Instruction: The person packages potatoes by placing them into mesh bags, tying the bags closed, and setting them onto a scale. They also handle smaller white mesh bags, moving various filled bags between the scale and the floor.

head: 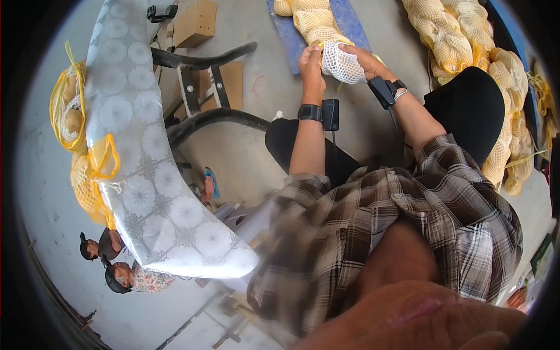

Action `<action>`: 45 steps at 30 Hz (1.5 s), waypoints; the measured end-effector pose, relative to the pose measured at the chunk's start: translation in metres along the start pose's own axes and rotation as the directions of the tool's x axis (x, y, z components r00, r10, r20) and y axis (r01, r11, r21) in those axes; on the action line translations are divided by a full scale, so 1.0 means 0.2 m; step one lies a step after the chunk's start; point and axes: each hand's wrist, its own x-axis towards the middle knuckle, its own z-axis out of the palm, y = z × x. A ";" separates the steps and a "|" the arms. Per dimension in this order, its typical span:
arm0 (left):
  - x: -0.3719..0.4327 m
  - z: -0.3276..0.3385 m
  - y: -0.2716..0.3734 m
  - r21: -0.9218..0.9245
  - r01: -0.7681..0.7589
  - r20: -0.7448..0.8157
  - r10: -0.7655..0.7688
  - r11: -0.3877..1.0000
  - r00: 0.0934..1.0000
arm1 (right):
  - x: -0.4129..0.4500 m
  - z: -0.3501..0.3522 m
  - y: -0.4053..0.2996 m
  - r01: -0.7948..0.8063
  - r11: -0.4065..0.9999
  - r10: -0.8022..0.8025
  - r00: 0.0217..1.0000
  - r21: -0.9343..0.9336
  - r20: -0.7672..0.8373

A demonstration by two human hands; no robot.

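Observation:
Ahead of me, a long net bag of round, pale tan produce lies over a blue mat. White open mesh covers its near end, with a yellow edge where it meets the bag. My left hand pinches that yellow edge between thumb and fingers. On the other side, my right hand grips the mesh, thumb on top; its fingers are partly hidden. Each wrist carries a black strapped device.
At left stands a table with a patterned plastic cover; yellow net bags hang at its far edge. A black-framed chair and cardboard box stand nearby. More filled net bags are stacked at right. Two people are beyond the table.

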 end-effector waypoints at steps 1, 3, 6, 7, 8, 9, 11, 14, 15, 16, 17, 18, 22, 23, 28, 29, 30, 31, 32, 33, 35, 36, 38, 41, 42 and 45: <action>-0.01 -0.01 0.00 0.028 -0.006 0.001 0.006 1.000 1.000 | 0.00 -0.01 0.01 -0.012 1.000 0.013 0.998 -0.019 0.053; 0.00 0.01 -0.01 0.017 0.002 0.014 -0.003 1.000 1.000 | 0.02 -0.10 0.02 -0.007 0.995 -0.005 0.993 0.097 0.117; -0.03 0.00 0.00 -0.009 0.044 -0.039 -0.044 0.999 0.998 | 0.01 -0.16 0.04 -0.061 0.957 -0.012 0.969 0.284 0.247; -0.04 0.00 0.01 -0.027 0.076 -0.092 -0.078 0.997 0.993 | 0.00 -0.16 0.04 -0.036 0.944 -0.039 0.975 0.327 0.219; -0.04 -0.03 0.01 -0.027 0.070 -0.097 -0.073 0.997 0.993 | -0.01 -0.14 0.05 -0.016 0.931 -0.063 0.977 0.365 0.202; -0.04 -0.07 0.01 0.036 0.013 -0.110 -0.009 0.999 0.994 | -0.02 -0.12 0.05 -0.021 0.932 -0.059 0.976 0.363 0.208; -0.05 -0.09 0.00 0.096 -0.042 -0.120 0.053 0.994 0.991 | -0.04 -0.11 0.04 0.035 0.920 -0.096 0.986 0.391 0.139; -0.09 -0.09 0.00 0.131 -0.012 -0.106 0.026 0.991 0.994 | -0.08 -0.09 0.02 0.137 0.941 -0.164 0.985 0.309 0.062; -0.10 -0.09 -0.01 0.192 0.042 -0.089 -0.025 0.981 0.996 | -0.09 -0.08 -0.01 0.092 0.950 -0.135 0.982 0.298 0.129; -0.12 -0.09 -0.01 0.254 0.094 -0.076 -0.077 0.963 0.994 | -0.11 -0.06 -0.03 0.090 0.950 -0.134 0.982 0.298 0.131; -0.13 -0.10 -0.02 0.256 0.090 -0.078 -0.072 0.962 0.994 | -0.12 -0.03 -0.03 0.196 0.972 -0.204 0.978 0.127 0.052; -0.14 -0.10 -0.02 0.237 0.176 -0.051 -0.169 0.955 0.984 | -0.13 0.01 -0.03 0.284 0.957 -0.285 0.958 -0.054 -0.013; -0.15 -0.06 0.01 0.080 0.389 0.215 -0.397 0.918 0.892 | -0.14 0.06 -0.05 0.390 0.744 -0.458 0.889 -0.543 0.010; -0.16 -0.02 0.02 0.082 0.393 0.218 -0.401 0.916 0.890 | -0.14 0.07 -0.05 0.430 0.508 -0.549 0.829 -0.746 0.105; -0.18 -0.01 0.05 -0.095 0.330 0.295 -0.290 0.939 0.910 | -0.22 0.24 -0.01 0.458 -0.080 -0.478 0.762 -0.885 0.437; -0.18 0.00 0.03 -0.152 0.338 0.260 -0.292 0.929 0.920 | -0.21 0.23 0.01 0.425 -0.101 -0.468 0.777 -0.899 0.420; -0.18 0.00 0.01 -0.147 0.342 0.265 -0.297 0.928 0.917 | -0.21 0.22 0.01 0.422 -0.099 -0.475 0.776 -0.901 0.415; -0.17 0.01 -0.01 -0.171 0.313 0.217 -0.274 0.934 0.937 | -0.20 0.20 0.02 0.433 -0.065 -0.469 0.782 -0.899 0.411; -0.17 0.01 -0.01 -0.196 0.279 0.160 -0.250 0.940 0.955 | -0.19 0.20 0.02 0.446 -0.029 -0.456 0.790 -0.894 0.409; -0.18 0.01 -0.02 -0.195 0.281 0.158 -0.253 0.940 0.955 | -0.19 0.20 0.02 0.446 -0.026 -0.456 0.791 -0.895 0.407; -0.19 0.00 -0.03 -0.317 0.316 0.056 -0.314 0.894 0.948 | -0.18 0.21 0.01 0.526 -0.051 -0.584 0.673 -0.849 0.453; -0.19 0.00 -0.03 -0.320 0.313 0.051 -0.314 0.894 0.948 | -0.18 0.21 0.00 0.528 -0.050 -0.580 0.676 -0.848 0.455; -0.17 -0.01 -0.03 -0.480 0.231 0.014 -0.256 0.847 0.967 | -0.20 0.18 -0.02 0.556 0.239 -0.573 0.743 -0.796 0.347; -0.15 -0.03 -0.02 -0.468 0.175 -0.010 -0.204 0.866 0.979 | -0.20 0.14 0.01 0.571 -0.113 -0.566 0.636 -0.813 0.525; -0.14 -0.04 -0.02 -0.442 0.150 -0.036 -0.185 0.884 0.982 | -0.21 0.15 0.03 0.573 -0.114 -0.564 0.635 -0.812 0.528; -0.12 -0.05 -0.01 -0.476 0.182 0.007 -0.203 0.860 0.979 | -0.24 0.20 0.09 0.508 -0.106 -0.543 0.691 -0.855 0.478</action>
